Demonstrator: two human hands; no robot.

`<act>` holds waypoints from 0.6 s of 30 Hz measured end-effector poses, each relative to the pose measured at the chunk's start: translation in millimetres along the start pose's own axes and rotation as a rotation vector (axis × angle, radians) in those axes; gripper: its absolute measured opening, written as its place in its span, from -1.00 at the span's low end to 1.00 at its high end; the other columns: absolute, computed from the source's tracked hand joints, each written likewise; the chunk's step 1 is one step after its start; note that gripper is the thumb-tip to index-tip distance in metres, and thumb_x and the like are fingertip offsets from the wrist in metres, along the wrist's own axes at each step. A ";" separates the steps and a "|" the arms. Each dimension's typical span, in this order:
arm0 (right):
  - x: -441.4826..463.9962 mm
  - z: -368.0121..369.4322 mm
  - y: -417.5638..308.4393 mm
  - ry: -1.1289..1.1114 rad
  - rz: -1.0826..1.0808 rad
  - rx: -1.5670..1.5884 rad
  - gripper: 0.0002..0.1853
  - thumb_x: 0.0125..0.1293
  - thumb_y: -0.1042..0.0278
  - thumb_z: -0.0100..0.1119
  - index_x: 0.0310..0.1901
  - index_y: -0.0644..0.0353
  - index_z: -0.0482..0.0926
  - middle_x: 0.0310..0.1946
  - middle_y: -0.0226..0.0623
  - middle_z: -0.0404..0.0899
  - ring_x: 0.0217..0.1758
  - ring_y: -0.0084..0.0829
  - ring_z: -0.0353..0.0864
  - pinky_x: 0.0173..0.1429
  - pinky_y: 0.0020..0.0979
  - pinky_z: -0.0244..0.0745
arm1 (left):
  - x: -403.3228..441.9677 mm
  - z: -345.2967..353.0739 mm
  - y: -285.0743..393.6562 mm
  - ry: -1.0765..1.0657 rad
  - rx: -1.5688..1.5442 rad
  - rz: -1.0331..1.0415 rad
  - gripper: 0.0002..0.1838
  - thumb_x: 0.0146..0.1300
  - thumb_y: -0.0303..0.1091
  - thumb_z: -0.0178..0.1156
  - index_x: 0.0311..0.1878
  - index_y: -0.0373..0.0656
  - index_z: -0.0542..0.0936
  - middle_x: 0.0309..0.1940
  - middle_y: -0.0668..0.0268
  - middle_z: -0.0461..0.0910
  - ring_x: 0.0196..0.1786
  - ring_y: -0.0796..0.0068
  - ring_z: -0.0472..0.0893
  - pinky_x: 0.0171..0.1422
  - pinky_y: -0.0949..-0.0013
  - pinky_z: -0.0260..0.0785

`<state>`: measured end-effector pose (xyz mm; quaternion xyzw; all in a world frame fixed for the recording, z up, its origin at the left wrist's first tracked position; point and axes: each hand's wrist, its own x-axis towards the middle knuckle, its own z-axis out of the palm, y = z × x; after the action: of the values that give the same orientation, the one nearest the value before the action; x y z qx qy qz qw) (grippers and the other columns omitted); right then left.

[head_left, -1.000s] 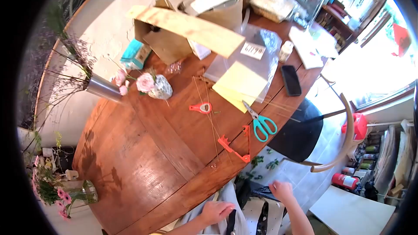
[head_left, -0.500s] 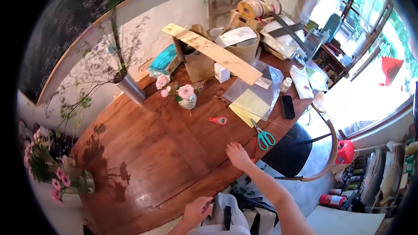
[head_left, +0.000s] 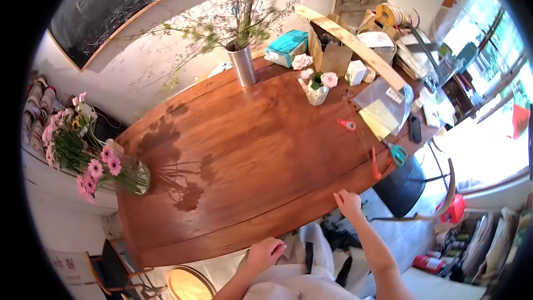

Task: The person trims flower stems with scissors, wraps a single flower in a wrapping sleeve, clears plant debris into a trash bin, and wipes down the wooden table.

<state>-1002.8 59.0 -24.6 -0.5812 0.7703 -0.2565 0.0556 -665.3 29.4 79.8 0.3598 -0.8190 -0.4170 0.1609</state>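
Note:
My left hand (head_left: 266,253) is curled closed just off the table's front edge, above my lap. Whatever it holds, if anything, is hidden in the fingers. Over the front edge of the wooden table (head_left: 250,150), my right hand (head_left: 348,204) has its fingers bent together; I cannot make out anything in them. Nearest to it lie a red-handled tool (head_left: 376,165) and teal-handled scissors (head_left: 397,154). Farther back are a small red-and-white tool (head_left: 347,125), thin stems or wires (head_left: 365,140) and yellow sheets (head_left: 376,120) by a plastic sleeve.
Pink roses stand in a small pot (head_left: 317,96). Behind it are a tall metal vase (head_left: 242,68) of branches and a long wooden board (head_left: 355,44) across boxes. Pink daisies fill a glass vase (head_left: 141,179) at left. A black chair (head_left: 401,186) stands at right; a phone (head_left: 415,129) lies nearby.
My view has swung left, so the table items appear farther right. My right hand has drawn back from the stems to the table's front edge. The left hand stays low and curled.

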 end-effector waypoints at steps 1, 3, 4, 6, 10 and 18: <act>-29.8 8.2 -27.1 0.012 0.119 0.036 -0.72 0.23 0.18 0.18 -0.52 0.15 0.45 -0.69 -0.10 0.46 -0.57 0.00 0.49 -0.46 -0.06 0.34 | -15.9 -11.0 -11.4 -0.019 0.004 0.027 -0.88 0.19 -0.27 0.22 -0.30 -0.09 0.60 -0.43 0.26 0.56 -0.40 0.29 0.59 -0.35 0.30 0.45; -92.7 20.4 -83.0 0.022 0.298 0.074 -0.66 0.24 0.15 0.17 -0.57 0.19 0.44 -0.67 -0.07 0.45 -0.58 -0.01 0.47 -0.49 -0.08 0.30 | -50.2 -30.9 -44.1 -0.058 -0.009 0.058 -0.86 0.21 -0.23 0.19 -0.29 -0.07 0.60 -0.42 0.27 0.57 -0.35 0.24 0.59 -0.31 0.27 0.45; -126.1 25.5 -109.9 0.027 0.376 0.060 -0.64 0.25 0.14 0.16 -0.59 0.21 0.45 -0.66 -0.06 0.44 -0.60 -0.02 0.46 -0.51 -0.10 0.27 | -69.7 -37.4 -61.2 -0.087 -0.041 0.062 -0.83 0.23 -0.20 0.17 -0.27 -0.06 0.60 -0.38 0.27 0.58 -0.32 0.21 0.59 -0.28 0.26 0.46; -209.9 44.2 -139.7 0.055 0.577 0.100 -0.74 0.25 0.25 0.15 -0.51 0.23 0.47 -0.66 -0.07 0.45 -0.57 -0.07 0.47 -0.46 -0.16 0.32 | -92.4 -58.2 -78.2 -0.244 0.074 0.104 -0.76 0.24 -0.15 0.15 -0.17 -0.09 0.58 -0.23 0.26 0.55 -0.22 0.20 0.58 -0.22 0.24 0.46; -399.3 78.1 -185.5 0.341 0.939 0.435 -0.85 0.08 0.44 0.17 -0.32 0.30 0.58 -0.49 -0.09 0.57 -0.37 -0.22 0.59 -0.21 -0.32 0.48 | -126.0 -76.6 -103.1 -0.735 0.314 0.249 -0.65 0.11 -0.12 0.24 -0.18 -0.21 0.53 -0.16 0.10 0.47 -0.14 0.06 0.55 -0.12 0.11 0.46; -664.6 51.1 -328.2 0.401 1.588 0.137 -0.73 -0.12 0.31 0.31 -0.39 0.31 0.59 -0.36 -0.15 0.62 -0.23 -0.26 0.59 -0.11 -0.28 0.48 | -174.2 -31.5 -23.0 -0.994 0.348 0.723 -0.62 0.05 -0.25 0.27 -0.08 -0.22 0.50 0.00 0.05 0.43 0.00 0.01 0.51 0.03 0.07 0.43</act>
<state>-487.2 592.8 -58.9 0.1987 0.9300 -0.2860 0.1172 -517.0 128.6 86.7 -0.1546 -0.9213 -0.3144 -0.1685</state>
